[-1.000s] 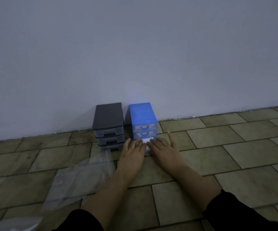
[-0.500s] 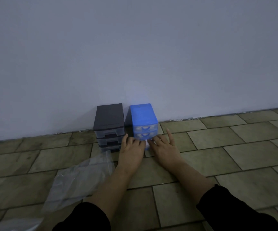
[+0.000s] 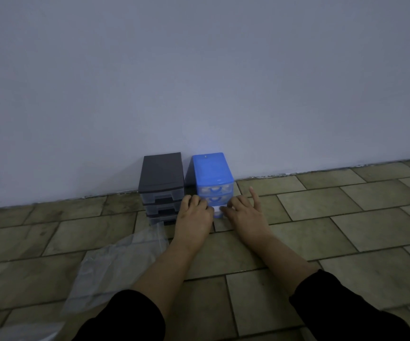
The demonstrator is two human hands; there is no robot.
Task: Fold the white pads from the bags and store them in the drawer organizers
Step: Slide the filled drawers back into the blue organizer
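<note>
Two drawer organizers stand side by side against the wall (image 3: 199,82): the blue organizer (image 3: 212,174) and, just left of it, the grey organizer (image 3: 160,177). Both hands are at the blue organizer's bottom drawer (image 3: 218,209). Left hand (image 3: 194,216) has fingers on the drawer front, right hand (image 3: 244,212) too, thumb sticking up; can't tell whether either grips anything. White pad (image 3: 217,208) shows between the fingertips, in that drawer. Clear bag (image 3: 115,264) lies on the tiled floor (image 3: 346,217), front-left of the blue organizer.

Dim light, plain pale wall (image 3: 199,70) meeting tiled floor (image 3: 346,217).
</note>
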